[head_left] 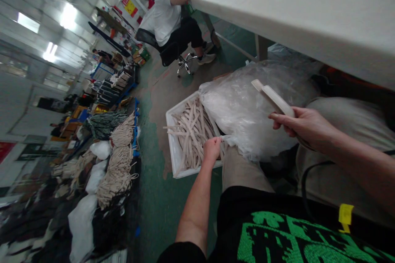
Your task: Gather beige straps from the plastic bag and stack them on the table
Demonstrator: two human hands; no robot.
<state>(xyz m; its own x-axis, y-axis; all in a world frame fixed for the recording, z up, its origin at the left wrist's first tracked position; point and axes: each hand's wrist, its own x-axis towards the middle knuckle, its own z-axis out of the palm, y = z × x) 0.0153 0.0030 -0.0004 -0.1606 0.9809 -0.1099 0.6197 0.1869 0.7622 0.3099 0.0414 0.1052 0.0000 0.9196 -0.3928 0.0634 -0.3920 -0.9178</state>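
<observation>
My left hand is closed in a pinch on the edge of a large clear plastic bag, which spreads over my knees and beside the table. In my right hand is a folded beige fabric strap, gripped between thumb and fingers and pointing up to the left above the bag. Just beyond my left hand, a white plastic bin stands on the floor, filled with loose beige straps. The bag's near edge partly covers the bin's right side.
A pale worktable runs along the upper right, its metal leg close to the bag. Another person sits at it on a wheeled office chair. Bundles of beige straps and white sacks are piled at left.
</observation>
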